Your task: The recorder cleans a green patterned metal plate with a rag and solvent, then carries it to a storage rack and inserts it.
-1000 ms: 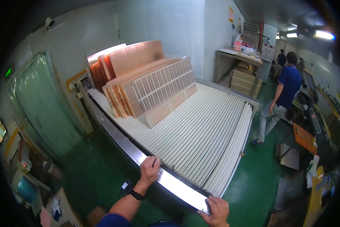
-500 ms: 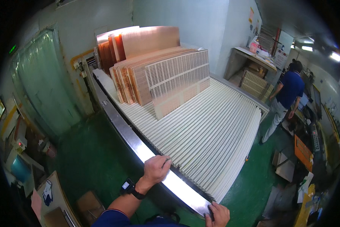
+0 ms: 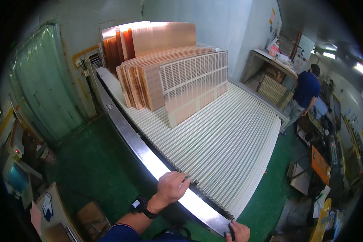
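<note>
Head view shows your left hand point(image 3: 171, 187) curled on the shiny steel side rail point(image 3: 149, 159), fingers touching the white slatted rack point(image 3: 214, 141). Its slats run toward 2 o'clock. Your right hand point(image 3: 238, 232) grips the rail's near end at 5 o'clock.

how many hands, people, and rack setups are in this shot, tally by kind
own hands on the rack's metal rail: 2, the left hand and the right hand
slotted white rack: 1
batch of copper panels standing in its slots: 1
co-worker in blue: 1
wristwatch: 1
total: 6
</note>
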`<state>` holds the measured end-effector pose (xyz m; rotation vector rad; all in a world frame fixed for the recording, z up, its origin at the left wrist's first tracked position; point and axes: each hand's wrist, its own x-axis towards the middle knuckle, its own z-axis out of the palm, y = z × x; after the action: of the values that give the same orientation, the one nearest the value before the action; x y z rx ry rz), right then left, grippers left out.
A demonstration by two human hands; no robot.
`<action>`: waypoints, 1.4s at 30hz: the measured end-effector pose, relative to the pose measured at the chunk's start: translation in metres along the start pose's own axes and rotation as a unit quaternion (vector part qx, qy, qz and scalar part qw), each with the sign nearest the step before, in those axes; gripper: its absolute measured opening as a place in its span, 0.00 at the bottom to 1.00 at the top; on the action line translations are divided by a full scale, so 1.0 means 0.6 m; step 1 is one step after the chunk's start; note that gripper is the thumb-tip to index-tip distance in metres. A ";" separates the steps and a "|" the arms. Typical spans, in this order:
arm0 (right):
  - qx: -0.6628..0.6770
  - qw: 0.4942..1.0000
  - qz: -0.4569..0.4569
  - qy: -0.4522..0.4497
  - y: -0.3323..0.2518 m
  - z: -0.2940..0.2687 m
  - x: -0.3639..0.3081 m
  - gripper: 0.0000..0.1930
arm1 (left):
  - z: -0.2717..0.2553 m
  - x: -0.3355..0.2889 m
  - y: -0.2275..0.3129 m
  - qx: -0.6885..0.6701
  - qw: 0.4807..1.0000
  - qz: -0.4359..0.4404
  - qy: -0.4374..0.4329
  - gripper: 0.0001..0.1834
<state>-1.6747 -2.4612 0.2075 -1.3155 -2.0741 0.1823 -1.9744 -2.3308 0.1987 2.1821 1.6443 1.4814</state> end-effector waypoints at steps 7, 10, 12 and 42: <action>-0.006 1.000 0.007 -0.004 -0.002 0.003 0.003 0.15 | 0.003 -0.003 -0.010 -0.005 1.000 0.016 -0.018 0.08; -0.009 1.000 0.008 -0.005 -0.002 0.003 0.004 0.15 | 0.001 0.000 -0.007 -0.017 1.000 0.018 0.003 0.08; -0.008 1.000 0.006 -0.008 -0.005 0.003 0.005 0.15 | -0.001 -0.001 -0.009 -0.016 1.000 0.018 -0.010 0.09; 0.021 0.996 -0.078 0.029 0.031 0.007 -0.020 0.14 | 0.007 -0.013 -0.007 0.055 0.997 0.046 0.001 0.07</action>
<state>-1.6600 -2.4611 0.1903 -1.1143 -2.1023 0.1174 -1.9742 -2.3328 0.1892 2.3441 1.6860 1.4465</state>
